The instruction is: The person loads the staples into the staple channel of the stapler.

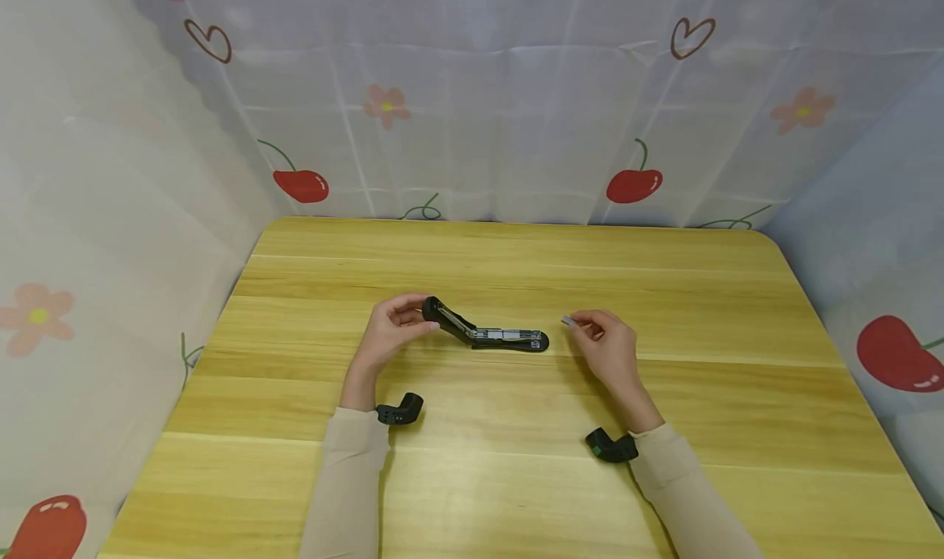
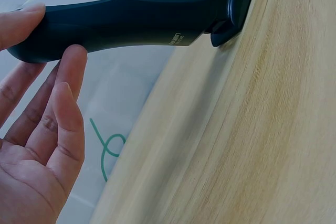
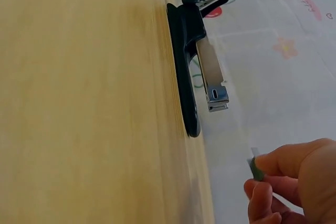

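Note:
A black stapler (image 1: pixel 509 339) rests with its base on the wooden table, its top arm swung far back to the left and its metal staple channel (image 3: pixel 210 69) exposed. My left hand (image 1: pixel 391 329) pinches the end of that raised arm (image 2: pixel 121 24) between thumb and fingers. To the right of the stapler, my right hand (image 1: pixel 608 347) pinches a short grey strip of staples (image 1: pixel 569 320) between thumb and forefinger. In the right wrist view the staple strip (image 3: pixel 255 167) is apart from the stapler, and the fingers partly hide it.
The light wooden table (image 1: pixel 487 485) has rounded far corners. A pale curtain (image 1: pixel 472 133) with cherries, flowers and hearts hangs behind it and along both sides. A dark wrist camera (image 1: pixel 401 410) sits at the left wrist, another camera (image 1: pixel 611 445) at the right.

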The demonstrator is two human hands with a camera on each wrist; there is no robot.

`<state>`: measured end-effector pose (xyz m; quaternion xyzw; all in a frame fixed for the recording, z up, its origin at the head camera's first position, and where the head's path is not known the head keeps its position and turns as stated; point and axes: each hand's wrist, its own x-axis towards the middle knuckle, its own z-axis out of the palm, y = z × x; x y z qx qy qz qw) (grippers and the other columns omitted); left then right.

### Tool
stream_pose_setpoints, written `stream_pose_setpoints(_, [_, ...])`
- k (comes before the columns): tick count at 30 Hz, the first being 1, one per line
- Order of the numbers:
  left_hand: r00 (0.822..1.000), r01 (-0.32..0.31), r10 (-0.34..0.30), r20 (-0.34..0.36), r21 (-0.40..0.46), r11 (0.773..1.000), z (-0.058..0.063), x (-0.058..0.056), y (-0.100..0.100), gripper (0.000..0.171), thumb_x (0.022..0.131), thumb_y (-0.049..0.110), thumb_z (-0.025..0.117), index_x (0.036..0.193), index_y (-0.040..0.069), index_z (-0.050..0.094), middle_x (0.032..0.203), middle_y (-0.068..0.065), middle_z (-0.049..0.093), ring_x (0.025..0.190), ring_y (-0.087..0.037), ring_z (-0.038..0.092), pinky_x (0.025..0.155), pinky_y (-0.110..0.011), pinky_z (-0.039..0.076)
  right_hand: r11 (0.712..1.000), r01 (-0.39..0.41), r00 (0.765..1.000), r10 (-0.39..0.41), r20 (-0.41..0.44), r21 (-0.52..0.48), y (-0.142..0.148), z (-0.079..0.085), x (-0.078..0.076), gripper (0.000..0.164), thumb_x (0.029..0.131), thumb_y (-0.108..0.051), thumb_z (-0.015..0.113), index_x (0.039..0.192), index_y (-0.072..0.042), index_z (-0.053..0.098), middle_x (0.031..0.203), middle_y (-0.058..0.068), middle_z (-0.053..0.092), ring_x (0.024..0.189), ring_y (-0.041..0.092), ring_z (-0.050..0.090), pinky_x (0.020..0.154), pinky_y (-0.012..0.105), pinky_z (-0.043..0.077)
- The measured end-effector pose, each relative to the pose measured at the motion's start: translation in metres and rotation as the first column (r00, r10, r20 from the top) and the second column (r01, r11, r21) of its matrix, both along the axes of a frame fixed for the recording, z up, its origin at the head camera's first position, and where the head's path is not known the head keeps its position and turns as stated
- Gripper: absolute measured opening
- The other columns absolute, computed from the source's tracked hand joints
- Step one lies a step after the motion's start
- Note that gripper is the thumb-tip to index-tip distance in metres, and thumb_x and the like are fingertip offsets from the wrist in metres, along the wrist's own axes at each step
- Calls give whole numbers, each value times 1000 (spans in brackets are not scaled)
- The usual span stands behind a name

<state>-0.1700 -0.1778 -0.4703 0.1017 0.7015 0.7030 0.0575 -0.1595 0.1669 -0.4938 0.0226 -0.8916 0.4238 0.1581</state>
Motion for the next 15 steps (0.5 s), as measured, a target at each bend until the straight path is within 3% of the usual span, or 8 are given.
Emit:
stream_pose_setpoints(8, [1000, -2, 2, 0, -8, 1000, 0, 0, 0, 45, 81, -7, 71, 124, -11, 58, 97, 7, 67, 80, -9, 65, 72, -26, 54, 994, -111, 993, 111, -42, -11, -6, 6, -2, 10, 84, -5, 74, 94, -4, 76, 86, 10, 68, 66, 11, 54, 57, 14, 42])
stream_pose_setpoints(15, [1000, -6, 6, -7, -9, 1000, 0, 0, 0, 45, 81, -8, 70, 124, -12, 58, 95, 10, 68, 80, -10, 65, 72, -26, 55, 987, -163, 986, 163, -47, -2, -15, 10, -2, 10, 85, -7, 75, 95, -5, 76, 87, 10, 68, 64, 13, 53, 51, 19, 38])
